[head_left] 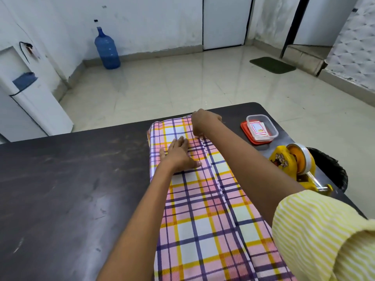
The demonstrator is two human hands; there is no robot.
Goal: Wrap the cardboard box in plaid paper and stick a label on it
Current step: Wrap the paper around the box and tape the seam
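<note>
Pink, yellow and purple plaid paper [205, 220] covers a long box on the dark table [71, 189]; the cardboard itself is hidden. A seam where one paper edge overlaps the other runs lengthwise along the top. My left hand [178, 155] lies flat, palm down, on the paper left of the seam. My right hand [203, 123] is at the far end, fingertips pressed down on the seam; I cannot see whether it pinches tape. A clear tub [262, 127] with labels inside stands on a red lid at the far right.
A yellow tape dispenser [298, 161] with a roll of clear tape sits on the table's right edge, beside a black bin [332, 169]. On the floor beyond are a blue water bottle [107, 48], a white dispenser [30, 94] and a green mat [273, 64].
</note>
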